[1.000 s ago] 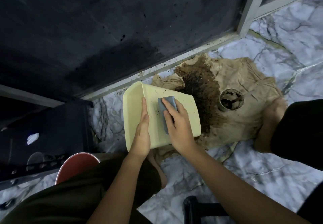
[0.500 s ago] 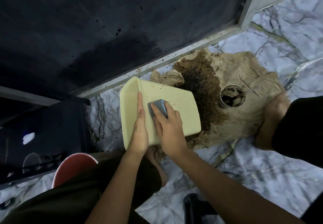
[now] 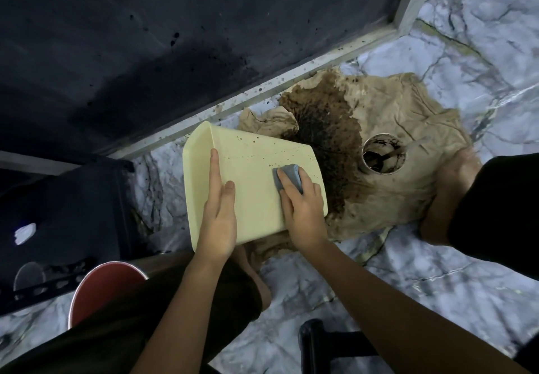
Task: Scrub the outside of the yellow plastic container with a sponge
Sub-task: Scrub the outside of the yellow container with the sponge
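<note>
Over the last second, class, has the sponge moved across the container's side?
Yes. The grey sponge under the right hand has slid along the yellow container, away from its open rim and toward its base, nearer the stained cloth.

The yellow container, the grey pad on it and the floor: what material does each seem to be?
Yellow container: likely plastic, smooth matte walls, speckled with dark spots.
Grey pad: probably a soft sponge, bulging where the right hand presses it.
Floor: looks like marble or marble-patterned tile, pale with dark veins and some sheen.
</note>
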